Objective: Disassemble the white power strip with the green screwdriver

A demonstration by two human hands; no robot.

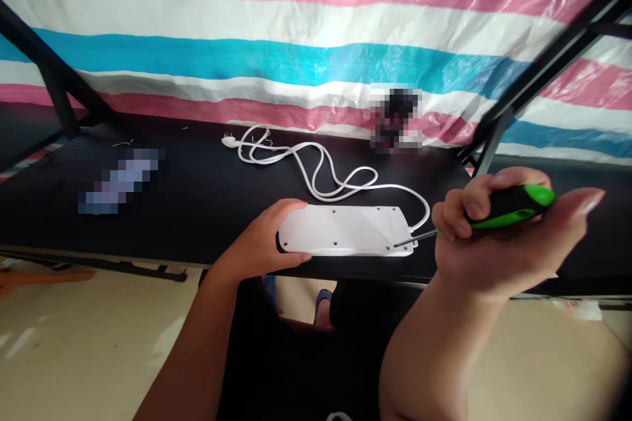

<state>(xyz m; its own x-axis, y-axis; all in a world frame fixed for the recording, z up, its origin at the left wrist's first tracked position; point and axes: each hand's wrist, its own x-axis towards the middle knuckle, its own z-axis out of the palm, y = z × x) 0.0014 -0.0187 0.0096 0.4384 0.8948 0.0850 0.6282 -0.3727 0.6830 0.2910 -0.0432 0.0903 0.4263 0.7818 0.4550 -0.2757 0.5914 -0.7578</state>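
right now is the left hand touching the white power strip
Touching: the head view shows the left hand clasping one end of the white power strip, thumb along its near edge.

You are facing a striped sheet [296, 56] in pink, white and blue, which is hanging creased behind the black table [187, 191] and catching light. A left frame [58, 95] and a right frame [538, 72], both black, are slanting at the sides. To your left, a pale item [121, 181], masked by mosaic, is lying on the table, with thin white scraps [123, 143] lying just behind it. A dark item [397, 112], also masked, is occupying the rear edge. Below, the beige floor [64, 342] is showing, and an orange bar [44, 277] is extending at far left.
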